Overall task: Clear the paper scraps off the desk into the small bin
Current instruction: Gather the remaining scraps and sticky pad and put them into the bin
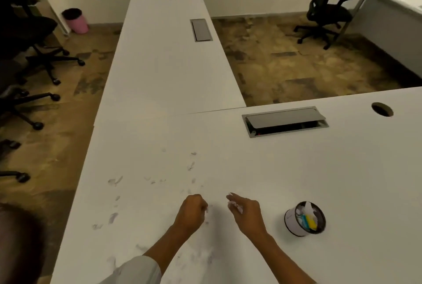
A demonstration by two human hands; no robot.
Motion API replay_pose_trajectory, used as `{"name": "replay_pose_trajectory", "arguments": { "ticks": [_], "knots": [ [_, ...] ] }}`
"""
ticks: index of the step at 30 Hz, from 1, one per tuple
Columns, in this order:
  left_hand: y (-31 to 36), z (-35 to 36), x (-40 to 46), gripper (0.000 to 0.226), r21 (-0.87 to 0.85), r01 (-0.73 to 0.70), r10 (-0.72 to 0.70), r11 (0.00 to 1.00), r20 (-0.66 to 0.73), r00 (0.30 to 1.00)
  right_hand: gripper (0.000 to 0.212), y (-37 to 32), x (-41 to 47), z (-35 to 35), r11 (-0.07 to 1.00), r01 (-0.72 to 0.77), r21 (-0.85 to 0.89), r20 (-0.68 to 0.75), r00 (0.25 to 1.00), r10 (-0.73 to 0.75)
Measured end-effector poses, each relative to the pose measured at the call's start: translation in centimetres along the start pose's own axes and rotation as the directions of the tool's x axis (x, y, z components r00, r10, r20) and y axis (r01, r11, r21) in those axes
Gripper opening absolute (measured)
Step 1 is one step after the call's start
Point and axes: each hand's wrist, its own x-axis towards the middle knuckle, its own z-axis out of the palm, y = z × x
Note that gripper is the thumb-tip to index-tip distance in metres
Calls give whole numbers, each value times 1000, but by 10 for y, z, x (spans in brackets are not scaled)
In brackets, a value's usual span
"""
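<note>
Several small white paper scraps (115,180) lie scattered over the near left part of the white desk (342,169). My left hand (193,211) rests on the desk with its fingers curled, a bit of white paper showing at its fingertips. My right hand (245,211) hovers just to the right of it, holding crumpled white scraps against the palm with the forefinger stretched out. The small bin (304,218), a white cylinder with a dark rim, stands to the right of my right hand. It holds white, yellow and blue paper.
A grey cable hatch (285,121) stands partly open beyond the bin, and a round cable hole (382,109) lies at the far right. A second desk (164,55) runs away ahead. Black office chairs (34,39) and a pink floor bin (76,20) stand at left.
</note>
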Motion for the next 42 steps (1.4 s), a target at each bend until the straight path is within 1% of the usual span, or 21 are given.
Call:
{"name": "replay_pose_trajectory", "arguments": {
  "ticks": [2, 6, 10, 14, 19, 22, 25, 27, 30, 32, 33, 35, 37, 39, 42],
  "knots": [
    [33, 12, 12, 19, -23, -58, 59, 998, 7, 998, 22, 4, -3, -30, 996, -44, 76, -74, 996, 50],
    [107, 37, 25, 12, -114, -192, 195, 975, 13, 981, 23, 17, -15, -91, 986, -76, 148, -235, 966, 109],
    [176, 61, 28, 9, -234, -293, 299, 927, -12, 954, 24, 39, -30, -144, 986, -111, 128, -380, 912, 152],
    [221, 86, 28, 11, -333, -307, 324, 892, -4, 946, 28, 62, -45, -171, 985, -119, 123, -399, 903, 159],
    [245, 106, 29, 24, -410, -239, 310, 880, 115, 944, 30, 75, -56, -183, 989, -115, 90, -388, 911, 141],
    [243, 108, 30, 50, -381, -241, 326, 893, 174, 929, 36, 80, -61, -187, 993, -111, 45, -367, 922, 120],
    [238, 104, 31, 61, -391, -260, 362, 883, 212, 908, 41, 83, -64, -192, 993, -115, 31, -356, 927, 118],
    [234, 101, 31, 67, -408, -250, 374, 878, 260, 890, 40, 84, -65, -196, 992, -121, 40, -391, 912, 127],
    [232, 96, 32, 79, -415, -230, 388, 880, 351, 852, 32, 82, -65, -202, 988, -137, 70, -465, 872, 154],
    [230, 94, 31, 84, -422, -231, 408, 877, 398, 822, 25, 82, -64, -204, 989, -145, 23, -488, 862, 138],
    [229, 93, 30, 84, -435, -229, 419, 871, 411, 810, 24, 83, -62, -205, 990, -144, -5, -480, 868, 124],
    [228, 93, 27, 83, -472, -202, 421, 858, 420, 804, 24, 85, -55, -206, 984, -155, -89, -425, 899, 103],
    [226, 93, 25, 79, -524, -143, 402, 840, 422, 813, 23, 86, -44, -207, 954, -212, -211, -351, 928, 128],
    [225, 92, 22, 73, -584, -72, 381, 809, 427, 820, 19, 83, -35, -207, 896, -265, -357, -284, 944, 166],
    [221, 90, 21, 69, -668, 34, 330, 744, 410, 850, 20, 77, -28, -200, 755, -252, -605, -121, 967, 226]
  ]
}}
